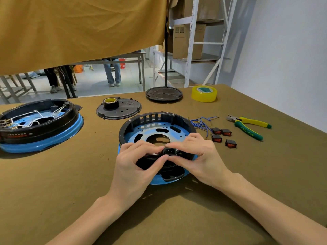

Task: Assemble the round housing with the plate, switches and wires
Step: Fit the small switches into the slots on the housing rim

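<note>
**Two hands meet at the near wall of the housing**

Both hands work at one place, a little below the centre of the frame. The left hand (pixel 139 161) and the right hand (pixel 192 152) come together over the near wall of the round housing (pixel 157 131), and between them sits a small black socket part (pixel 169 151). The fingers of each hand are curled, and thumb and forefinger of both pinch this part from its two sides; the fingertips almost touch above and below it. I judge that they press it into the wall, but if it is already seated I cannot tell.

The socket lies straight ahead of the fingers, its long axis across the frame from left to right. Neither hand is clearly nearer. Inside the housing the blue plate (pixel 146 131) lies flat, just beyond the fingers.

The next parts lie to the right of the housing: four red switches (pixel 223 137) and the blue wires (pixel 203 122), near the right hand and well apart from the left. For these, I think, the right hand has the shorter way.
</note>
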The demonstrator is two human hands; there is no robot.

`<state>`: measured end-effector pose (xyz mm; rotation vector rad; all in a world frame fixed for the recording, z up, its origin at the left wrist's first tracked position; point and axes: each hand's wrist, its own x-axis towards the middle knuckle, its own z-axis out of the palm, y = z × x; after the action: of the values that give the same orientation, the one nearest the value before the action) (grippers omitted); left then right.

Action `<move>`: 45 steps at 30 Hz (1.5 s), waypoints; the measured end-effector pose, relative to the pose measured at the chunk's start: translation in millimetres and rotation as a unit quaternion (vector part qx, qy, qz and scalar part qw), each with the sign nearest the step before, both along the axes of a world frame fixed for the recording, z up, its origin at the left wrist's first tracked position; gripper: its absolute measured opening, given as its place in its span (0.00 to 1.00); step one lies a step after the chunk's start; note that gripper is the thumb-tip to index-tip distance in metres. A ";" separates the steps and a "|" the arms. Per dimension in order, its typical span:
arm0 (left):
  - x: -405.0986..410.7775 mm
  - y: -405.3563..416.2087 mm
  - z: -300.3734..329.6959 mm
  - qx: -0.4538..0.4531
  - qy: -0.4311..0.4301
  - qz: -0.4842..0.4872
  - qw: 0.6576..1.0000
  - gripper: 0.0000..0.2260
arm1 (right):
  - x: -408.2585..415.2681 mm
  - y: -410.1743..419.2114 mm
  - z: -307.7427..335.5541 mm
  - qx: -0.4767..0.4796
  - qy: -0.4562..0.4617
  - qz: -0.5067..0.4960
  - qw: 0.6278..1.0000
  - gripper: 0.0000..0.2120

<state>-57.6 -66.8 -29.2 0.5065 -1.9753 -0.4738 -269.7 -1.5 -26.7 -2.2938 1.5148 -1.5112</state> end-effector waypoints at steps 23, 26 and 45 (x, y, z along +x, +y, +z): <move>-2.0 1.5 -3.5 -0.021 0.011 0.013 1.000 0.12 | -2.8 -2.9 -9.1 -0.053 0.032 -0.005 0.998 0.17; -1.7 0.6 -3.3 -0.019 -0.006 0.010 1.000 0.14 | -3.1 -3.0 -8.4 -0.053 0.035 -0.004 0.998 0.17; -6.2 4.1 5.4 -0.026 -0.047 0.041 0.998 0.10 | 1.2 -0.1 -8.6 -0.063 0.047 -0.022 0.997 0.17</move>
<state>-63.8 -62.7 -23.8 0.5840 -2.0431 -0.3529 -268.5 -1.6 -35.3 -2.4499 1.5451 -1.5751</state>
